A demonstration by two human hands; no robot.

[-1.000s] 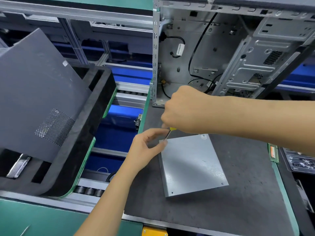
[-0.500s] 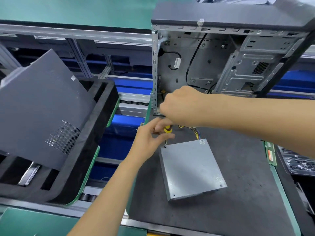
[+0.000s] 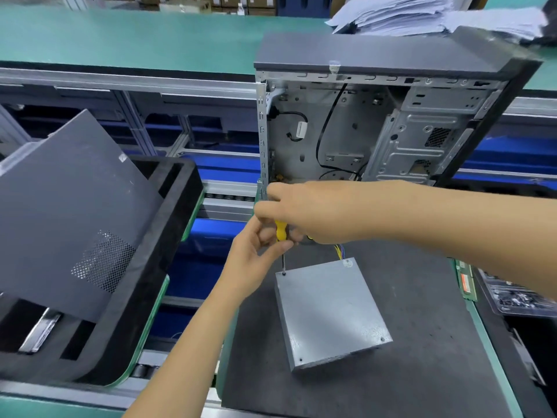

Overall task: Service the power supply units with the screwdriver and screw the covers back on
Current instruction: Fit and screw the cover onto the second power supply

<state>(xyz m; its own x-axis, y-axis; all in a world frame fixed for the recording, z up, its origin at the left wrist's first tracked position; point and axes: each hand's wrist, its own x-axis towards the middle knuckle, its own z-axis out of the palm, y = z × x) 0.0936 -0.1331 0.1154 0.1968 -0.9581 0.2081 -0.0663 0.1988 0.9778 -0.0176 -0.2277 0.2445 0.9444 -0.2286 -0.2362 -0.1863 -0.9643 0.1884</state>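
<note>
Screwdriver point(image 3: 281, 236) now raised upright, both hands' fingers point(image 3: 265, 236) holding it, tip on PSU point(image 3: 328, 312) corner.

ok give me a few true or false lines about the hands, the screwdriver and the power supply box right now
1. The screwdriver tip sits at a corner of the power supply unit. True.
2. The power supply unit sits inside the computer case. False: it lies on the dark mat in front of the open case.
3. Both hands are at the screwdriver. True: the right hand is on top of the yellow handle, the left hand pinches it lower down.
4. The screwdriver handle is red. False: it is yellow.
5. The dark side panel lies flat on the mat. False: it leans tilted in the black foam tray to the left.
</note>
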